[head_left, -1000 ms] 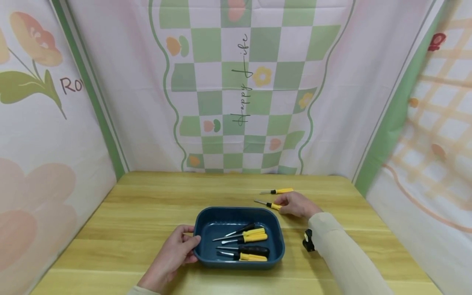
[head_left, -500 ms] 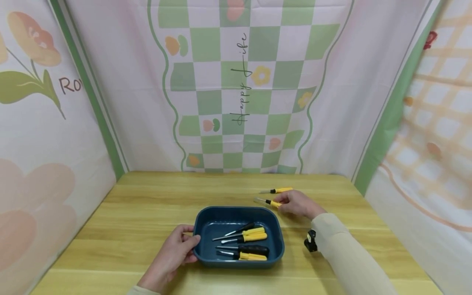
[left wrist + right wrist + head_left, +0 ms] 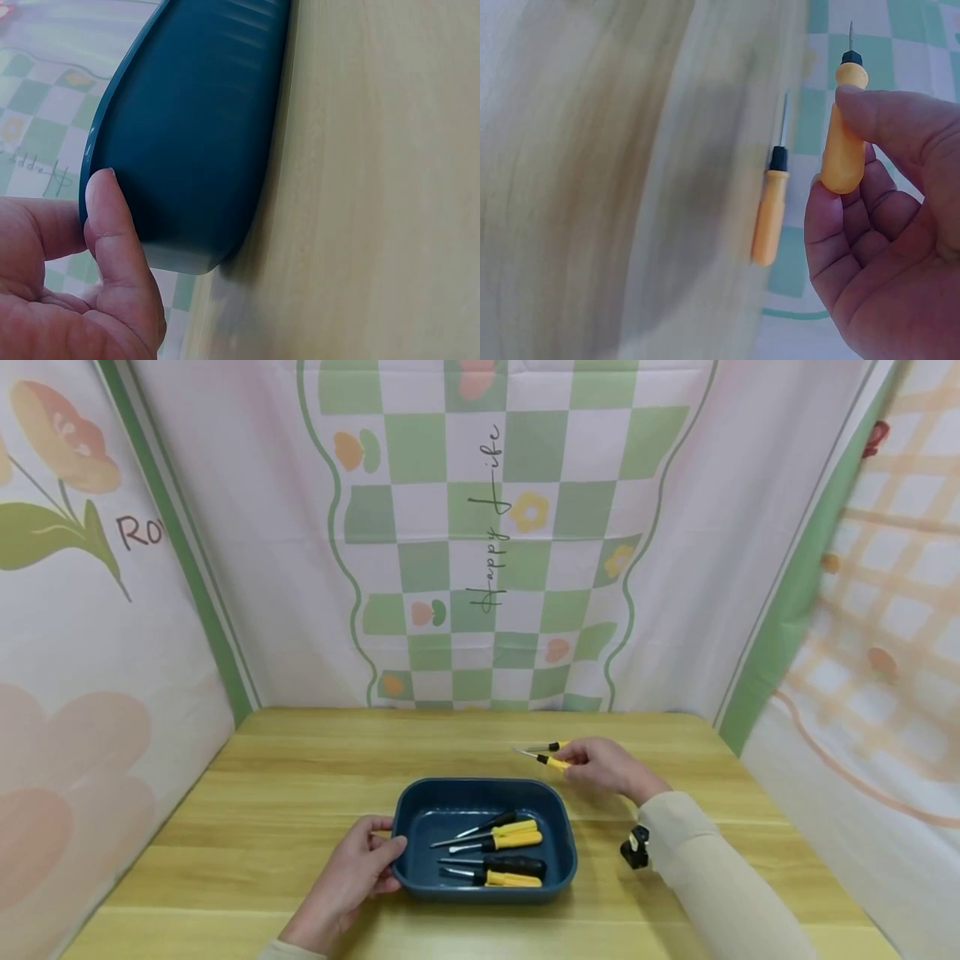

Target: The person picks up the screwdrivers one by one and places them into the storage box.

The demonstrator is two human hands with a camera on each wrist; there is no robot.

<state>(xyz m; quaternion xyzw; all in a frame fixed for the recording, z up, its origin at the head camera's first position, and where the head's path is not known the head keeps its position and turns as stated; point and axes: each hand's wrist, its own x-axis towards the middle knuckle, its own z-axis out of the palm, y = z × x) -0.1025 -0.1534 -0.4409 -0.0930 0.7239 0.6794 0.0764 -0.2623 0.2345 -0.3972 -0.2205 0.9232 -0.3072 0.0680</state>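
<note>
At the left end of a dark blue tray (image 3: 414, 810), my left hand (image 3: 358, 864) pinches the rim between thumb and fingers. Several screwdrivers lie in the tray, some with yellow handles (image 3: 516, 880) and some with black ones (image 3: 517, 865). Beyond the tray's far right corner, my right hand (image 3: 606, 768) holds a yellow-handled screwdriver (image 3: 844, 154) by its handle, the blade pointing left in the head view. It is raised off the table. A second yellow-handled screwdriver (image 3: 769, 217) lies on the table close behind; my right hand hides most of its handle in the head view.
The wooden table (image 3: 315, 777) has fabric hangings at the back and both sides. A small black device (image 3: 635, 847) sits at my right sleeve (image 3: 705, 868). The tray's walls stand up all round its contents.
My right hand has lifted the nearer yellow-handled screwdriver off the table and shifted slightly away from me. My left hand and the tray have stayed in place.
</note>
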